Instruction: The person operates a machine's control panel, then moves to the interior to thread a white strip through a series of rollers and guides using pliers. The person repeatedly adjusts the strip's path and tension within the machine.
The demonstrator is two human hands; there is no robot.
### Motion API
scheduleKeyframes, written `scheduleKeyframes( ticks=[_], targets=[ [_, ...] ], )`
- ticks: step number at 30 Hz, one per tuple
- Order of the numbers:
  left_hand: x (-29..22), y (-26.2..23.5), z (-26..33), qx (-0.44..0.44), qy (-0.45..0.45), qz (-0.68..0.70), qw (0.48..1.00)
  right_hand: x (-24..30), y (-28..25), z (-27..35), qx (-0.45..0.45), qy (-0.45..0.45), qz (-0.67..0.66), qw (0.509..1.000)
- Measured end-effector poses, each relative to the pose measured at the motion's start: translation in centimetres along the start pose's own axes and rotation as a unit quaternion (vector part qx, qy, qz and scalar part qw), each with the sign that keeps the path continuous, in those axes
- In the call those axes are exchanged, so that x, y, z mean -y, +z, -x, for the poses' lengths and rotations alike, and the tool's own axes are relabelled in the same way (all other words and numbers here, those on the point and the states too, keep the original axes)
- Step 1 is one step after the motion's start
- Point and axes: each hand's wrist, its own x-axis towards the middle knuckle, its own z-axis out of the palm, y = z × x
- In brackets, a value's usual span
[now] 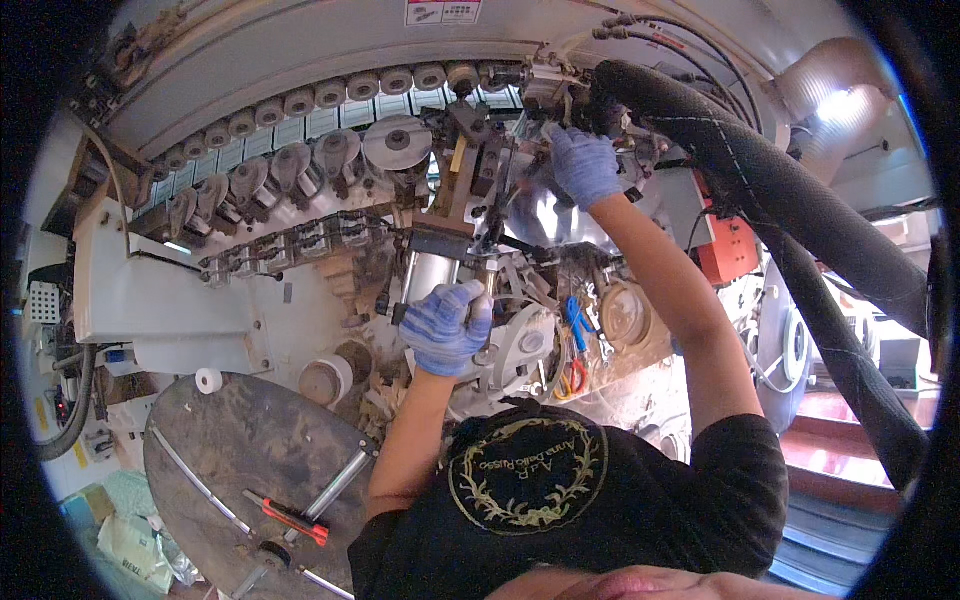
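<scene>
My left hand, in a blue-and-white striped knit glove, is closed at the lower end of a shiny metal cylinder, beside an upright metal rod. Its palm side is hidden, so what it grips cannot be made out. Farther off to the right, my right hand wears a matching glove and reaches into the machine head. Its fingers bend around a part there that I cannot make out. Below that hand lies a shiny curved metal cover. A grey disc sits left of the dark metal bracket.
A row of rollers runs along the machine's back. Thick black hoses cross the right side. Blue-handled pliers, red-handled pliers and wrenches lie near my body. A red utility knife rests on the dark round tabletop at lower left.
</scene>
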Motion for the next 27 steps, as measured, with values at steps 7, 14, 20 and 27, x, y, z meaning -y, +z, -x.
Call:
scheduleKeyframes(
  ticks=[7, 14, 20, 27],
  targets=[
    [-0.1, -0.1, 0.2, 0.009, -0.01, 0.006, 1.0, 1.6, -1.5, -2.3, 0.087, 0.014, 0.024, 0.996],
    [-0.1, -0.2, 0.0, 0.017, 0.004, 0.008, 1.0, 0.3, 0.5, -3.8, 0.112, 0.022, -0.011, 0.993],
    [-0.1, -0.2, 0.0, 0.02, 0.013, -0.017, 1.0, -0.2, 0.9, -3.4, 0.083, 0.009, -0.022, 0.996],
    [-0.2, -0.3, -0.1, 0.034, -0.002, -0.012, 0.999, -0.1, 0.5, -3.9, 0.109, 0.047, -0.069, 0.991]
  ],
)
